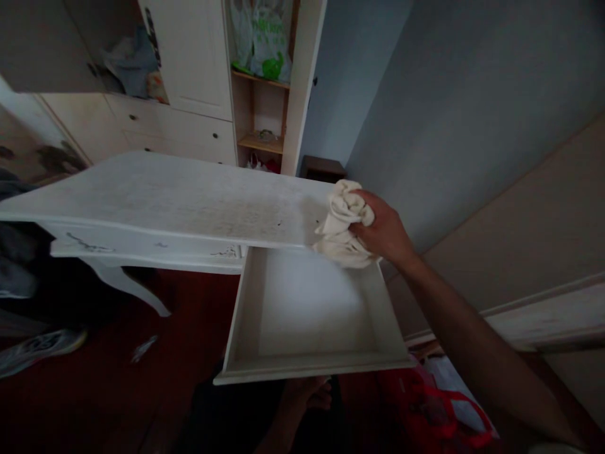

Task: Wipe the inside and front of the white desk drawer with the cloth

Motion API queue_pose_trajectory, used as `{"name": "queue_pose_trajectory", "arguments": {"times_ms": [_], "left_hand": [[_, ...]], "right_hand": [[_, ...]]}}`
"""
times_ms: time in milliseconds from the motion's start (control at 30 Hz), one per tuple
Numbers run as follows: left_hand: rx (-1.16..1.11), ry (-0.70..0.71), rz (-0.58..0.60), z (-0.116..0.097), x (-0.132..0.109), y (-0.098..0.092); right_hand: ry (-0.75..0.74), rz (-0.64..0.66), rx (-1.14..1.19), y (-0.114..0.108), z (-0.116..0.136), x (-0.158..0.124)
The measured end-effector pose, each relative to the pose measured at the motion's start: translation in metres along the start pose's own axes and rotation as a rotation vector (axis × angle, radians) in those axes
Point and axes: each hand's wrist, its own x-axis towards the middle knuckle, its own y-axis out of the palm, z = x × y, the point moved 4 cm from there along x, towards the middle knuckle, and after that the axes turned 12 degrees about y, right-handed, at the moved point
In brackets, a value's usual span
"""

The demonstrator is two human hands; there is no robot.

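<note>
While the back of the room is taken up by a pale cabinet (pixel 198 57) with a door swung open, the foreground is crossed by a white desk (pixel 142 189), its top smudged grey-brown toward the middle. At the desk's right end a drawer (pixel 307 309) is pulled well out, its pale floor and side walls exposed. Lower right, beside the drawer, a red bag (pixel 444 410) is partly lost in shadow.

Cream cloth (pixel 343 243): located at the desk's right end, over the near edge. Its upper part is wadded; its lower folds are seen across the drawer's rear right corner. Whether the drawer's inside is touched by them cannot be told.

Cloth gripped from the right by the right hand (pixel 384 226), fingers closed around the wad. The left hand (pixel 309 397) is held low, below the drawer's front panel, fingers partly curled; too dim to tell whether anything is grasped.

Smallest: dark specks (pixel 279 223) noted on the desktop, left of the cloth.

Step in hand judged to be wiping, with the cloth applied about where desktop and drawer meet. For the next move, a firm hold and a flattened cloth face seem called for, whether the specks and smudges or the drawer's interior are to be covered; the choice is not settled by this view. Drawer probably best steadied from the front.
</note>
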Motion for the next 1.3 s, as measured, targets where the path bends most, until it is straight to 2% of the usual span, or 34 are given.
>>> {"name": "queue_pose_trajectory", "arguments": {"times_ms": [67,133,233,300,433,533,733,867,1067,1300], "left_hand": [[0.008,0.007,-0.009,-0.001,0.0,0.0],[0.02,0.013,-0.014,-0.001,0.0,0.0],[0.052,0.022,-0.022,-0.001,0.0,0.0],[0.112,0.054,-0.031,-0.003,-0.001,-0.001],[0.321,0.213,-0.028,-0.018,-0.007,0.0],[0.399,0.235,-0.01,-0.024,-0.01,0.002],[0.308,0.215,-0.018,-0.024,-0.011,0.002],[0.282,0.215,-0.008,-0.027,-0.011,0.003],[0.206,0.181,-0.007,-0.038,-0.014,0.007],[0.156,0.138,0.061,-0.058,-0.019,0.023]], "right_hand": [[0.019,-0.067,-0.179,-0.002,-0.013,0.02],[0.088,-0.07,-0.358,0.011,-0.033,0.033],[0.158,0.068,-0.547,0.046,-0.065,0.04],[0.167,0.124,-0.553,0.066,-0.08,0.041],[0.228,0.146,-0.427,0.078,-0.097,0.048],[0.252,0.172,-0.225,0.076,-0.107,0.055],[0.355,0.202,0.279,0.072,-0.141,0.052],[0.41,0.178,0.487,0.07,-0.15,0.039],[0.391,0.135,0.543,0.072,-0.149,0.033],[0.37,0.169,0.574,0.078,-0.159,0.036]]}}
